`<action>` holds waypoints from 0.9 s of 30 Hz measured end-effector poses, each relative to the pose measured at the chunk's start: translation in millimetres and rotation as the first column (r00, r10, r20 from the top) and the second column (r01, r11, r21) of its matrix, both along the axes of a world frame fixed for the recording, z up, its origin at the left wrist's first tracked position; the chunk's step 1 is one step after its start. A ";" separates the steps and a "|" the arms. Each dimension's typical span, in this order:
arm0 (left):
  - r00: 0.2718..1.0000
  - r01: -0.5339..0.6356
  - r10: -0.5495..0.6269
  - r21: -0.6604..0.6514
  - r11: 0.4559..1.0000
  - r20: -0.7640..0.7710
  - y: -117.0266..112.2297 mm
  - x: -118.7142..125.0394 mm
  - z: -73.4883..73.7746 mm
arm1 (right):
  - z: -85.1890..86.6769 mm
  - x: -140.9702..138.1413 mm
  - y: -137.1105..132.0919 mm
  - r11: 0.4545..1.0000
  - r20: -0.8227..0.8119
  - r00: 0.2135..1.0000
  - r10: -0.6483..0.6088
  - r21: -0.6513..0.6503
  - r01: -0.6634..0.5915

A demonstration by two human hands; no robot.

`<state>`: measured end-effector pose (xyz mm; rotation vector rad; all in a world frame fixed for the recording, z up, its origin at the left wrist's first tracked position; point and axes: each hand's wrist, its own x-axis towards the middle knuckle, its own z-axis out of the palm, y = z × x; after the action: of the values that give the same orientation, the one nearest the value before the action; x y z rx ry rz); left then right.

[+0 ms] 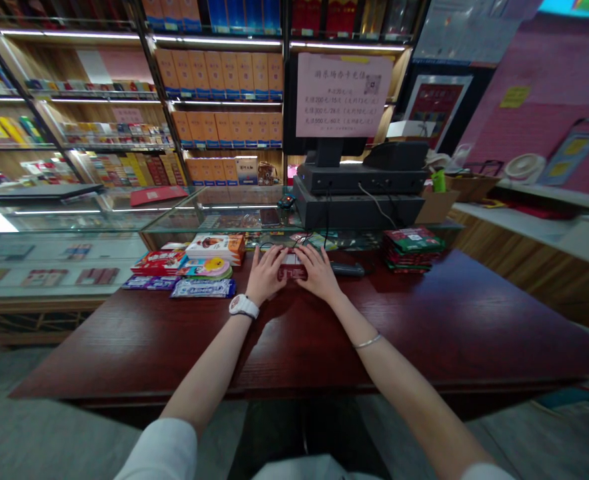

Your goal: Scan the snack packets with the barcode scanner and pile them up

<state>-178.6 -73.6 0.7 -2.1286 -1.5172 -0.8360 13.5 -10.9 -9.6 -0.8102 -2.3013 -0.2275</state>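
Note:
My left hand [267, 275] and my right hand [319, 272] lie close together at the far end of a dark red wooden counter [299, 347]. Their fingertips rest on a small white-and-red packet [292, 267], whose dark red front shows between them. Whether they grip it is hidden. A black remote-like device [347, 269] lies just right of my right hand. Wrapped snack bars [203, 288] and colourful boxes [214, 248] sit left of my left hand. A white watch [243, 306] circles my left wrist, and a thin bracelet [367, 341] circles my right forearm.
A stack of red-green packets [413, 249] lies on the counter's right. Behind stands a glass display case [224, 217], with a black till stand [359, 193] and a pink paper sign [343, 95]. Shelves of boxed goods [219, 87] fill the back wall.

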 end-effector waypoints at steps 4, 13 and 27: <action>0.999 0.010 -0.012 -0.051 0.999 -0.039 -2.5 -1.3 1.8 | -2.4 1.9 3.3 0.998 -0.003 0.998 0.059 -0.028 -0.059; 0.992 0.084 -0.096 -0.125 0.989 -0.088 0.4 -4.5 -0.2 | -3.1 2.5 6.5 0.989 0.004 0.990 0.142 -0.053 -0.142; 0.999 0.037 -0.037 -0.068 0.997 0.011 5.3 -11.5 -4.8 | 9.4 11.5 6.3 0.981 -0.042 0.986 0.159 -0.106 -0.163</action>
<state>-190.1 -68.3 -4.1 -2.2112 -1.5365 -0.8185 25.0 -4.6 -0.2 -0.6705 -2.3492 -0.0161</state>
